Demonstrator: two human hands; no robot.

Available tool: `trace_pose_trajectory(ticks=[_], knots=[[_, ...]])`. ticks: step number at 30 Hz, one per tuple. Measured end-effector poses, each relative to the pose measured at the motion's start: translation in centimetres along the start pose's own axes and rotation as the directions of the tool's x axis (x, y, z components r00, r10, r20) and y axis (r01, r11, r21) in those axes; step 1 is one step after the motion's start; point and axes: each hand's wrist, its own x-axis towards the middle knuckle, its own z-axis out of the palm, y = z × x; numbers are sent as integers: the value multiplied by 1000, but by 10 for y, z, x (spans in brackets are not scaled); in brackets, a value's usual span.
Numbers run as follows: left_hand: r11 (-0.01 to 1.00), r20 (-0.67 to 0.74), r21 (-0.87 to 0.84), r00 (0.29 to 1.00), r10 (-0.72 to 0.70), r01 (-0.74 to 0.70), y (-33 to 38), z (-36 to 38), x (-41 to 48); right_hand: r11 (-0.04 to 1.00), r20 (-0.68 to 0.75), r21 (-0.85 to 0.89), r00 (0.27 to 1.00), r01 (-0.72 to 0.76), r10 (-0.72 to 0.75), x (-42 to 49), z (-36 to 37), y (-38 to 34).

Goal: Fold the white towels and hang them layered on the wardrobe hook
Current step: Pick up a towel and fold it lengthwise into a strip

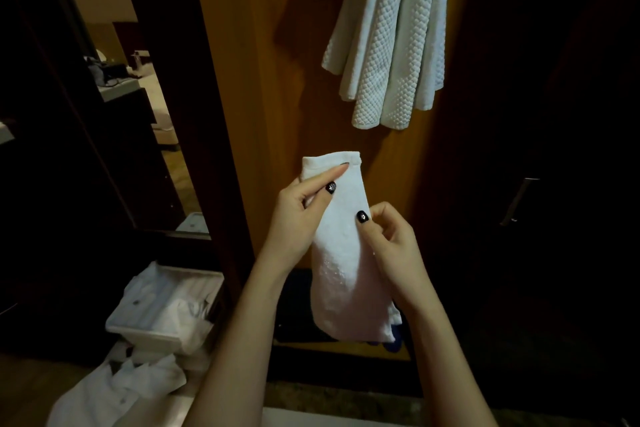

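A small white towel (346,267), folded into a narrow strip, hangs upright in front of the wooden wardrobe panel (266,80). My left hand (299,208) pinches its upper left edge, thumb in front and a finger stretched along the top hem. My right hand (389,236) grips the right edge at mid-height, with the thumb on the front face. Above, waffle-textured white towels (388,45) hang in layers from the top of the panel. The hook itself is hidden behind them.
At the lower left a white tray (145,329) holds crumpled white cloth, and more white cloth (121,388) lies on the floor below it. A mirror (114,80) stands to the left. A dark door with a metal handle (517,201) is to the right.
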Motion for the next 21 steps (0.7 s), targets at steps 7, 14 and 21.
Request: trace_pose_trajectory(ticks=[7,14,21], knots=[[974,22,223,1000,20,-25,-6,3,3,970,11,-238,999,39,-38,0,8,-11],[970,-72,237,994,81,-62,-4,0,5,907,-135,-408,977,98,-166,-3,16,-7],[997,-82,78,997,-11,18,2,-2,3,976,-109,-215,994,-43,19,-1,14,-8]])
